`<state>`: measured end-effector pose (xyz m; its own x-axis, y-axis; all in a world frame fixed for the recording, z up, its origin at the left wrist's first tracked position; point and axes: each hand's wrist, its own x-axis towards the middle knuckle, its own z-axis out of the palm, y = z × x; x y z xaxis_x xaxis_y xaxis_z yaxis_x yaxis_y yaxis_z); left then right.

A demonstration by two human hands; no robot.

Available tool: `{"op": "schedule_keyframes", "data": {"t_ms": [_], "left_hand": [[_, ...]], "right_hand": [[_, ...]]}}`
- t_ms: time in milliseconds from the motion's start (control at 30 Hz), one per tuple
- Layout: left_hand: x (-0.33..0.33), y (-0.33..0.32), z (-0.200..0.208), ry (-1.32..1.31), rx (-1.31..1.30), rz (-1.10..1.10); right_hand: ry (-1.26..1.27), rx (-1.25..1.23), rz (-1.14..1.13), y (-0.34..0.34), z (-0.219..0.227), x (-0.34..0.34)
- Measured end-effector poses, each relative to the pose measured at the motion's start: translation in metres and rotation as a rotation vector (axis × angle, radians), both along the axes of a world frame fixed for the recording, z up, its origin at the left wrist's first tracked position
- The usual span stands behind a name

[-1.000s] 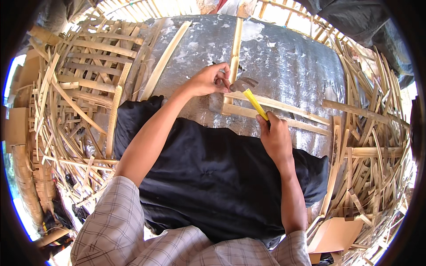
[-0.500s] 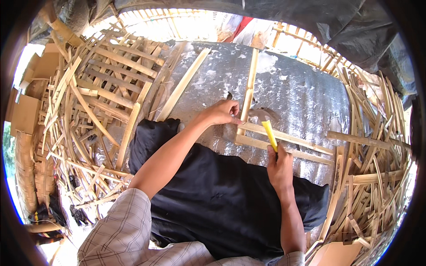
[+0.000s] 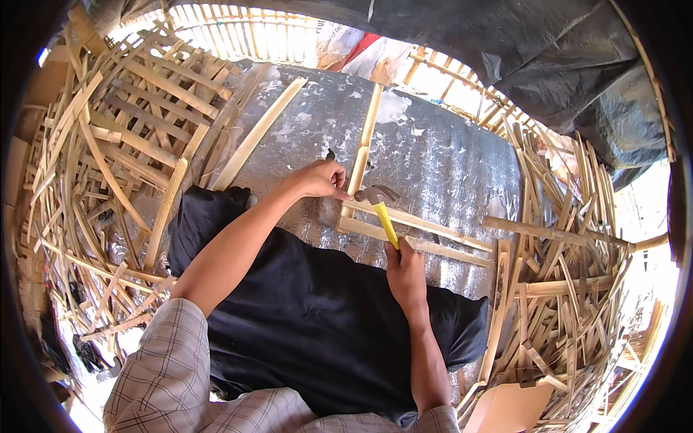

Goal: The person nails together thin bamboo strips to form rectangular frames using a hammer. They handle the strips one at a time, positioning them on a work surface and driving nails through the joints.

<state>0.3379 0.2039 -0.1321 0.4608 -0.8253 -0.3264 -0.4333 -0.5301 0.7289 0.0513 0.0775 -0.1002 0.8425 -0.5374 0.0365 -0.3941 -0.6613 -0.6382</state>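
Right hand (image 3: 404,270): grasping yellow-handled steel claw hammer (image 3: 380,206), head at 12 o'clock.
Left hand (image 3: 323,179): pinching at upright pale wooden slat (image 3: 363,148).
Around: silver foil sheet (image 3: 447,166); black cloth (image 3: 303,310) at 6 o'clock; slat heaps (image 3: 94,187) at 9 and 3.

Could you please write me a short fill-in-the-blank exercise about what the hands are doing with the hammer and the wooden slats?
1. The right hand grips a hammer with a ____ handle.
2. The left hand pinches at the upright wooden slat, just ____ of the hammer head.
3. The slats lie on a ____ foil-like sheet.
4. A ____ cloth lies under both forearms.

Missing words: yellow; left; silver; black
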Motion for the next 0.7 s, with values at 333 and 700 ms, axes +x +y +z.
{"op": "schedule_keyframes", "data": {"t_ms": [333,700], "left_hand": [[0.004,0.002,-0.010,-0.017,-0.040,-0.025],[0.001,0.005,-0.005,0.007,-0.001,-0.004]], "right_hand": [[-0.124,-0.161,0.091,0.015,-0.005,0.015],[-0.099,0.062,0.055,-0.007,0.001,0.011]]}}
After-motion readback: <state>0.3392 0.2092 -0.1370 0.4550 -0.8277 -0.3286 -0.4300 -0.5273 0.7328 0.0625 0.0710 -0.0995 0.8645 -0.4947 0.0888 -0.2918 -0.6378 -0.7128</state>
